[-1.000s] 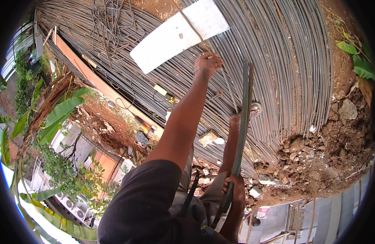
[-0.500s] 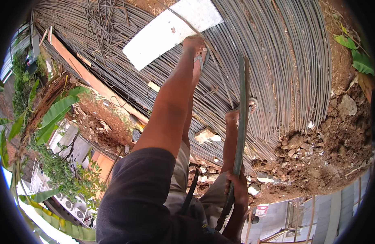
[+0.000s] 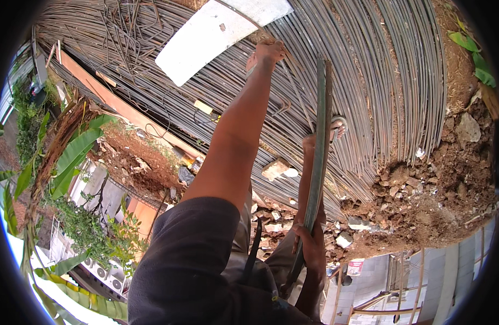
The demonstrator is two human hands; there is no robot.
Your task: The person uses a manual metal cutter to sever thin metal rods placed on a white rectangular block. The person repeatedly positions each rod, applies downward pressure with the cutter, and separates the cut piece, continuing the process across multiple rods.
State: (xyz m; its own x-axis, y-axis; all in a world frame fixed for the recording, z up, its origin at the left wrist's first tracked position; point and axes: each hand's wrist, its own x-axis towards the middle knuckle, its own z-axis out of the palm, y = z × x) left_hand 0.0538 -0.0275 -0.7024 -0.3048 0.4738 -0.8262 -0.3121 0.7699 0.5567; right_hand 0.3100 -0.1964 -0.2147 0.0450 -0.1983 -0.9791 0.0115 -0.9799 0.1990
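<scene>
My left arm stretches forward over a wide bed of steel rods (image 3: 390, 81). My left hand (image 3: 271, 50) is closed round a thin steel rod (image 3: 294, 76), which slants past a white sheet (image 3: 206, 40). My right hand (image 3: 313, 244), low and near my body, grips a long dark green-grey metal bar (image 3: 321, 135), grooved along its length. That bar points away from me over the rods, and its exact kind is unclear. My sandalled right foot (image 3: 338, 128) rests on the rods beside it; the left foot is mostly hidden behind my left arm.
A small bent rod (image 3: 282, 108) and a pale broken block (image 3: 275, 169) lie among the rods. A pale yellow piece (image 3: 203, 106) lies left of my arm. An orange-brown board (image 3: 103, 92) borders the left side. Rubble and soil (image 3: 423, 200) heap at right.
My left hand has moved to the right and slightly farther forward along the thin rod. My right hand still holds the bar, having shifted little. The whole view has moved slightly.
</scene>
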